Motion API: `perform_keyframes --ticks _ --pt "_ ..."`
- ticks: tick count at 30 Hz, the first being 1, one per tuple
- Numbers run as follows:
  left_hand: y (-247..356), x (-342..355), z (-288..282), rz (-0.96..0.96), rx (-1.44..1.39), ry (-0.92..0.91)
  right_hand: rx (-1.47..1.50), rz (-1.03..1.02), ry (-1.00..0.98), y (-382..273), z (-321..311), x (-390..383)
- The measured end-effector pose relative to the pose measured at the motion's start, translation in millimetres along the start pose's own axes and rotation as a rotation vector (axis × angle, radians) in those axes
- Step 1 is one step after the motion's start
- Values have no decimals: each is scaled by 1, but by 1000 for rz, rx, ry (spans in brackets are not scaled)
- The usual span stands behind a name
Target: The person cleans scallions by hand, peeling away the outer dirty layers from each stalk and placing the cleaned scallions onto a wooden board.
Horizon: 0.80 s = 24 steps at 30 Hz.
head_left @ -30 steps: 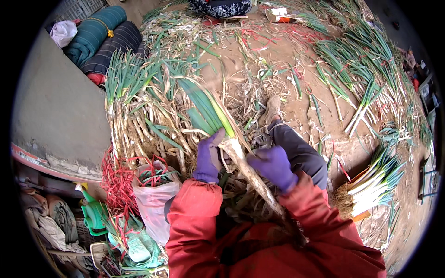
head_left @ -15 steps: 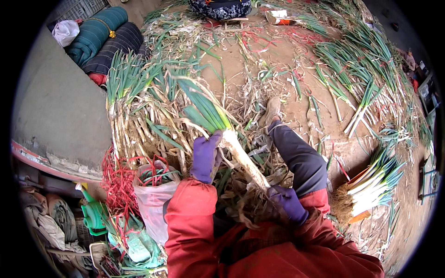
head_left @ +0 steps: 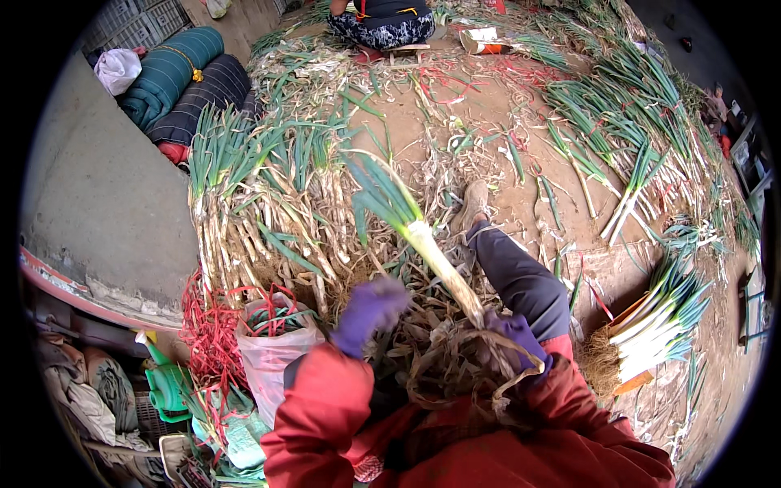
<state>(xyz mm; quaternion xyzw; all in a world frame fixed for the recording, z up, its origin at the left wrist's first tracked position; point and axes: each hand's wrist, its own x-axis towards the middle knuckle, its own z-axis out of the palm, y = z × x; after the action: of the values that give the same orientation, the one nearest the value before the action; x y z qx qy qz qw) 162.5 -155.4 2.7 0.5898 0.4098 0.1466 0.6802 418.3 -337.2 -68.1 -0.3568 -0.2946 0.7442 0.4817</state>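
My right hand (head_left: 508, 346), in a purple glove, is closed around the root end of a large green onion (head_left: 443, 264). The stalk slants up and left, its pale shaft largely bare and its green leaves farthest from me. Dry, peeled skin hangs near the gripped end. My left hand (head_left: 370, 315), gloved in purple too, is apart from the stalk, to its left; motion smears its fingers. A heap of dry husks (head_left: 427, 354) lies below, between my hands. Left of the stalk, unpeeled green onions (head_left: 236, 228) are propped side by side, leaves up.
A plastic bag (head_left: 272, 346) stands beside tangled red ties (head_left: 210, 333) and a green watering can (head_left: 167, 386). To my right lies a bundle of clean green onions (head_left: 655, 325). More onions (head_left: 610, 122) cover the far right. Another person (head_left: 381, 24) sits ahead; rolled quilts (head_left: 175, 69) lie far left.
My left hand has let go of the green onion and dropped down and left. Loose skin has come away from the shaft and now hangs by my right hand.
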Motion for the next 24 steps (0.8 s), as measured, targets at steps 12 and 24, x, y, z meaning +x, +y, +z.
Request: perform_keyframes --ticks 12,24 --pt "26 41 -17 39 -655 206 -606 -195 476 -91 87 147" --pt "20 43 -19 81 -658 342 -775 -261 474 -97 97 155"
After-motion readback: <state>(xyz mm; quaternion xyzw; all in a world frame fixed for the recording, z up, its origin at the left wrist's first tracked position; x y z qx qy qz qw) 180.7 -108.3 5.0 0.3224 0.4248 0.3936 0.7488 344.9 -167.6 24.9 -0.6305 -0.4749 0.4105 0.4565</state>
